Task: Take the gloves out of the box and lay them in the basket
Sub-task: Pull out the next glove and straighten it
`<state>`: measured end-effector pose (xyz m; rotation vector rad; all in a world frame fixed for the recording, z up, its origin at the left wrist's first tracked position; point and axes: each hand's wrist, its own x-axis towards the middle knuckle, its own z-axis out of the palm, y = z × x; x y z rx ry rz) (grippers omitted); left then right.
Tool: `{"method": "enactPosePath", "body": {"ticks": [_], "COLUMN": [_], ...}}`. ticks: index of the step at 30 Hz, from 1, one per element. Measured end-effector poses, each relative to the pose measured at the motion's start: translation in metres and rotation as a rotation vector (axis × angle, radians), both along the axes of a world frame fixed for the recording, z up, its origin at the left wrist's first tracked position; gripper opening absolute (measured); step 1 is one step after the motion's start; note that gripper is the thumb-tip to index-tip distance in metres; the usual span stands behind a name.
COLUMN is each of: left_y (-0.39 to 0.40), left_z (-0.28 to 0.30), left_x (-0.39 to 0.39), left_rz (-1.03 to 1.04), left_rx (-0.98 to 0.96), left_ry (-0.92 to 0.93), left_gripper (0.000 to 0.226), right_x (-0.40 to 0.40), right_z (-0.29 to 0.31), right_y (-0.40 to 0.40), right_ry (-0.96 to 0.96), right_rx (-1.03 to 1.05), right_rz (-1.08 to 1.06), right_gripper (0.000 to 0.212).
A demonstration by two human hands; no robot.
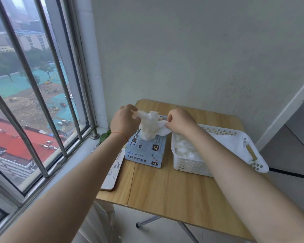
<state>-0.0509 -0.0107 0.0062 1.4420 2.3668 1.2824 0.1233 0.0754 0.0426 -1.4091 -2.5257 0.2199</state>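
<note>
White, thin-filmed gloves (148,126) are held bunched above the box (146,151), a clump drawn up out of its top opening at about the centre of the head view. The left hand (125,120) pinches the upper tip of the clump, its fingers (130,109) closed on the film; the right hand (180,121) pinches a flap at the clump's three o'clock side, its fingers (168,124) likewise closed on it. The step in hand is judged to be the separating of the gloves from the box. It is best done by a slow pull straight up, so that the light box is not dragged along, and by the clump being spread between both hands before it is carried over; whether one glove or several are held cannot be told.

At three o'clock of the box, just beside it, the white perforated basket (253,160) stands on the wooden table (165,190). Gloves already lie heaped in its near end, and a white sheet is seen at its far end. The right forearm crosses over the basket, so it is judged that this arm must be lifted clear before anything is laid in.

At nine o'clock of the box a flat tray-like board (112,172) rests partly on the table edge and the sill. Beyond it stands the barred window (42,102). A green leaf (104,136) shows by the sill.
</note>
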Motion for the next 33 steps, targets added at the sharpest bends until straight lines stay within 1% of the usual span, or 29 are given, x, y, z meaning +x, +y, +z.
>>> {"method": "enactPosePath", "body": {"ticks": [2, 4, 6, 8, 10, 13, 15, 16, 18, 20, 21, 22, 25, 28, 30, 32, 33], "left_y": [-0.004, -0.006, -0.005, -0.007, -0.009, -0.01, -0.007, -0.006, -0.003, -0.002, -0.002, -0.002, -0.001, 0.002, 0.003, 0.003, 0.003], "left_z": [-0.001, 0.0, -0.004, -0.01, -0.014, -0.016, -0.018, -0.018, -0.017, -0.014, -0.013, -0.012, -0.014, -0.018, -0.019, -0.021, -0.02], "left_x": [0.007, 0.019, 0.028, 0.033, 0.036, 0.04, 0.039, 0.037, 0.033, 0.031, 0.032, 0.033, 0.042, 0.047, 0.044, 0.037, 0.032], "left_rz": [-0.137, -0.268, -0.311, -0.287, -0.285, -0.3, -0.282, -0.263, -0.225, -0.203, -0.207, -0.224, -0.277, -0.239, -0.227, -0.24, -0.242], "left_rx": [0.034, 0.029, -0.094, -0.21, -0.233, -0.185, -0.154, -0.143, -0.108, -0.065, -0.046, -0.043, -0.132, -0.243, -0.278, -0.308, -0.318], "left_ry": [0.1, 0.209, 0.297, 0.307, 0.294, 0.274, 0.241, 0.214, 0.188, 0.191, 0.19, 0.198, 0.274, 0.29, 0.286, 0.292, 0.301], "left_gripper": [0.039, 0.043, 0.05, 0.062, 0.069, 0.072, 0.069, 0.065, 0.047, 0.031, 0.03, 0.034, 0.058, 0.07, 0.073, 0.069, 0.065], "right_x": [0.002, 0.002, 0.001, 0.001, 0.001, 0.003, 0.006, 0.009, 0.014, 0.018, 0.019, 0.019, 0.015, 0.008, 0.004, 0.001, 0.0], "right_z": [0.004, 0.008, 0.009, 0.01, 0.013, 0.018, 0.021, 0.023, 0.027, 0.028, 0.028, 0.029, 0.028, 0.022, 0.016, 0.012, 0.011], "right_y": [-0.002, -0.004, -0.005, -0.003, -0.001, -0.002, -0.005, -0.006, -0.008, -0.008, -0.007, -0.007, -0.008, -0.007, -0.006, -0.006, -0.004], "right_ry": [0.126, 0.265, 0.354, 0.43, 0.53, 0.639, 0.593, 0.522, 0.295, 0.073, 0.023, 0.013, 0.13, 0.319, 0.44, 0.602, 0.691], "right_rx": [-0.068, -0.171, -0.259, -0.312, -0.268, -0.143, -0.145, -0.166, -0.216, -0.216, -0.197, -0.18, -0.192, -0.297, -0.382, -0.483, -0.533], "right_rz": [0.032, 0.051, 0.054, 0.045, 0.025, -0.001, 0.018, 0.035, 0.066, 0.064, 0.052, 0.042, 0.046, 0.078, 0.062, 0.033, 0.022], "right_gripper": [0.01, 0.014, 0.015, 0.017, 0.016, 0.01, 0.005, 0.006, 0.015, 0.017, 0.016, 0.017, 0.02, 0.016, 0.011, 0.002, 0.01]}}
